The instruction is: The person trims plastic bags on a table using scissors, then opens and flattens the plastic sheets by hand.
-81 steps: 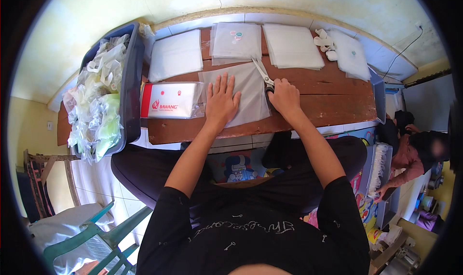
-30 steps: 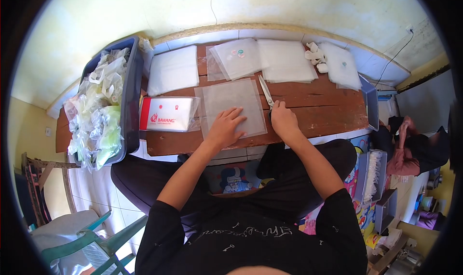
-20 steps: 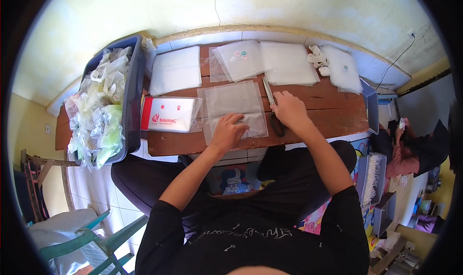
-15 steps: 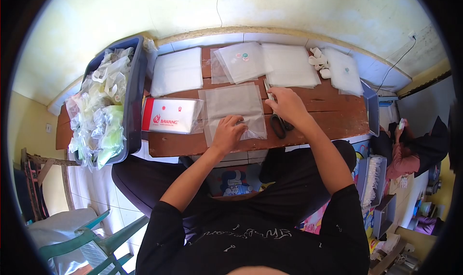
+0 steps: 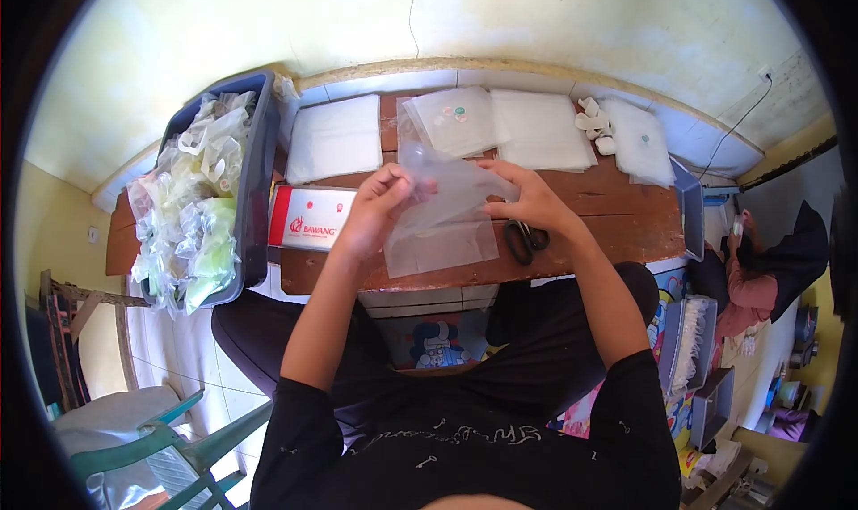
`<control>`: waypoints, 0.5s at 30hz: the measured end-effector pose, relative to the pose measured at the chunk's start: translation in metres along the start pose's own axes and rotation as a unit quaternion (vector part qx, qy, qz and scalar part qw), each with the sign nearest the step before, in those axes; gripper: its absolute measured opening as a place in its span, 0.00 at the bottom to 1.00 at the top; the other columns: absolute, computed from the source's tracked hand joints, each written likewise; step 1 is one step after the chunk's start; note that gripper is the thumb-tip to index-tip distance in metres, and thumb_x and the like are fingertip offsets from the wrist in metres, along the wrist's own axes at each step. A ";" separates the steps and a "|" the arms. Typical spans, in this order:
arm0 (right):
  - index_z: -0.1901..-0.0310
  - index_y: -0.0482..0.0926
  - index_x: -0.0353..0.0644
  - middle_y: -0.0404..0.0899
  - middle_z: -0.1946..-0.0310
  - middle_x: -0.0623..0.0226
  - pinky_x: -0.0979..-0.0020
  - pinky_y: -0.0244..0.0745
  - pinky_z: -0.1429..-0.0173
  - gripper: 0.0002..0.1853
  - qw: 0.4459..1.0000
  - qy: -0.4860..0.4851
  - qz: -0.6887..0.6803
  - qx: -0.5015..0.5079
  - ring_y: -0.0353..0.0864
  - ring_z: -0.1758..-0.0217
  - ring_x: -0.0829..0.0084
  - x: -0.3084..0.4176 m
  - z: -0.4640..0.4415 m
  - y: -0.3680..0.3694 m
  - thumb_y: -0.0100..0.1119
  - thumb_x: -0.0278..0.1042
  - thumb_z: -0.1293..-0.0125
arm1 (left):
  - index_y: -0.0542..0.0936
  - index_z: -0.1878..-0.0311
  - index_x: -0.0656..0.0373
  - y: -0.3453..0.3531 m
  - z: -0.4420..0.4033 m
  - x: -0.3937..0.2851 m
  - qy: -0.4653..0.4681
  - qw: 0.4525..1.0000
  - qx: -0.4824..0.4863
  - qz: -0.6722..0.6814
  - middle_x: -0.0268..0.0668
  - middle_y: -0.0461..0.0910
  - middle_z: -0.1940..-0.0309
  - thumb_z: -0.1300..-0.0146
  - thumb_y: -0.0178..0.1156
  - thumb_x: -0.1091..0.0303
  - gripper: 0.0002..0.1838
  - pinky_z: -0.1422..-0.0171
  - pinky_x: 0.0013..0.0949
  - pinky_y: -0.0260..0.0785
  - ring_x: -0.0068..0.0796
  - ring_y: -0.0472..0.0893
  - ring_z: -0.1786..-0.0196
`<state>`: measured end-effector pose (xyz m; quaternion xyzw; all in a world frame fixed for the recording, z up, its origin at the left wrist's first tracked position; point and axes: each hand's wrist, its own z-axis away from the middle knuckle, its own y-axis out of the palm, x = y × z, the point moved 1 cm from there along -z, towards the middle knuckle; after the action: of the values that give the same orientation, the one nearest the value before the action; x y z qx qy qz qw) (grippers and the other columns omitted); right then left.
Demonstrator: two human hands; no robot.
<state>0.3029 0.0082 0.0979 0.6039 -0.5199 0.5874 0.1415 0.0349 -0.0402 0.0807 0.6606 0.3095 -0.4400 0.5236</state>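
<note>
your left grip is pinched on a clear bag at frame centre; your right grip, thumb and fingers further apart, has its other side. on the worktop, scissors lie right of centre, the bawang pack left.

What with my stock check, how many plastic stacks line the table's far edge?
4: left stack; stickered stack, next along; plain stack, right of that; right stack, at the end. The middle two seem to overlap, so more may be hidden.
</note>
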 end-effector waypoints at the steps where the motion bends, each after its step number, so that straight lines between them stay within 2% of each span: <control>1: 0.48 0.79 0.36 0.83 0.51 0.61 0.67 0.76 0.43 0.18 0.996 0.076 -0.020 0.032 0.82 0.47 0.67 -0.003 -0.001 0.001 0.65 0.26 0.42 | 0.75 0.54 0.58 -0.005 0.000 -0.006 -0.030 0.997 -0.019 0.075 0.44 0.83 0.51 0.26 0.53 0.67 0.06 0.34 0.38 0.70 0.33 0.81 0.46; 2: 0.49 0.79 0.36 0.85 0.56 0.63 0.67 0.77 0.42 0.17 0.985 0.152 -0.039 0.064 0.84 0.51 0.70 -0.005 -0.001 0.003 0.67 0.29 0.39 | 0.75 0.53 0.58 -0.010 0.001 -0.010 -0.059 0.986 -0.038 0.149 0.45 0.83 0.50 0.26 0.54 0.65 0.07 0.33 0.40 0.69 0.35 0.81 0.45; 3: 0.49 0.79 0.36 0.85 0.56 0.63 0.67 0.77 0.42 0.17 0.986 0.149 -0.039 0.065 0.84 0.51 0.70 -0.007 -0.003 0.006 0.67 0.29 0.39 | 0.73 0.49 0.58 -0.018 0.000 -0.008 -0.049 0.986 -0.059 0.146 0.49 0.81 0.48 0.24 0.51 0.57 0.14 0.33 0.43 0.70 0.39 0.81 0.43; 4: 0.53 0.80 0.36 0.84 0.60 0.64 0.69 0.78 0.47 0.11 0.981 0.150 -0.126 0.013 0.84 0.57 0.71 -0.011 -0.004 0.012 0.65 0.30 0.35 | 0.73 0.49 0.58 -0.025 0.002 -0.009 -0.046 0.987 -0.060 0.145 0.49 0.81 0.48 0.24 0.51 0.57 0.14 0.33 0.43 0.70 0.39 0.81 0.43; 5: 0.57 0.80 0.36 0.84 0.64 0.65 0.71 0.80 0.52 0.08 0.965 0.149 -0.211 -0.039 0.84 0.63 0.73 -0.009 -0.007 0.016 0.62 0.32 0.31 | 0.73 0.47 0.58 -0.032 0.003 -0.012 -0.103 0.974 -0.075 0.186 0.50 0.81 0.48 0.24 0.50 0.53 0.17 0.35 0.44 0.71 0.40 0.81 0.44; 6: 0.57 0.80 0.36 0.84 0.64 0.65 0.71 0.80 0.52 0.08 0.966 0.145 -0.210 -0.037 0.84 0.63 0.73 -0.006 -0.009 0.020 0.62 0.32 0.31 | 0.72 0.44 0.59 -0.038 0.004 -0.013 -0.160 0.956 -0.090 0.228 0.51 0.81 0.47 0.23 0.48 0.50 0.20 0.36 0.44 0.72 0.41 0.82 0.44; 7: 0.58 0.80 0.36 0.84 0.65 0.64 0.72 0.81 0.56 0.07 0.948 0.179 -0.257 -0.053 0.84 0.67 0.73 -0.004 -0.010 0.024 0.60 0.32 0.29 | 0.72 0.44 0.59 -0.042 0.008 -0.015 -0.157 0.956 -0.091 0.229 0.51 0.81 0.47 0.23 0.48 0.50 0.20 0.36 0.44 0.72 0.41 0.82 0.44; 8: 0.59 0.79 0.37 0.83 0.65 0.64 0.72 0.82 0.60 0.07 0.928 0.208 -0.302 -0.069 0.84 0.70 0.74 -0.001 -0.013 0.027 0.59 0.32 0.28 | 0.71 0.41 0.59 -0.046 0.012 -0.017 -0.184 0.963 -0.071 0.182 0.51 0.81 0.47 0.23 0.47 0.49 0.23 0.38 0.43 0.74 0.40 0.82 0.46; 10: 0.57 0.79 0.36 0.83 0.66 0.64 0.73 0.82 0.63 0.07 0.925 0.222 -0.298 -0.075 0.84 0.70 0.73 -0.007 -0.017 0.037 0.58 0.32 0.28 | 0.70 0.38 0.59 -0.052 0.021 -0.017 -0.208 0.967 -0.055 0.134 0.51 0.81 0.47 0.23 0.46 0.47 0.26 0.40 0.41 0.75 0.39 0.83 0.47; 12: 0.55 0.78 0.36 0.83 0.66 0.64 0.73 0.82 0.66 0.08 0.923 0.237 -0.293 -0.078 0.84 0.71 0.73 -0.005 -0.027 0.043 0.57 0.32 0.27 | 0.67 0.34 0.60 -0.058 0.029 -0.016 -0.227 0.973 -0.043 -0.017 0.49 0.82 0.48 0.25 0.51 0.52 0.26 0.44 0.35 0.77 0.34 0.85 0.50; 13: 0.54 0.77 0.36 0.82 0.66 0.63 0.73 0.82 0.67 0.09 0.926 0.254 -0.269 -0.079 0.85 0.70 0.72 -0.004 -0.033 0.047 0.56 0.32 0.27 | 0.70 0.35 0.61 -0.059 0.031 -0.015 -0.223 0.971 -0.057 -0.064 0.45 0.84 0.52 0.28 0.57 0.58 0.24 0.46 0.30 0.77 0.30 0.85 0.51; 15: 0.52 0.76 0.35 0.82 0.66 0.62 0.72 0.82 0.67 0.09 0.929 0.270 -0.244 -0.074 0.85 0.70 0.71 -0.003 -0.047 0.055 0.55 0.32 0.26 | 0.73 0.38 0.60 -0.071 0.028 -0.011 -0.206 0.971 -0.089 -0.081 0.43 0.85 0.55 0.29 0.58 0.59 0.21 0.48 0.29 0.77 0.29 0.85 0.52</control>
<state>0.2340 0.0230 0.0840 0.5187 -0.3406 0.6353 0.4597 -0.0384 -0.0481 0.0589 0.4793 0.2856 -0.5779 0.5956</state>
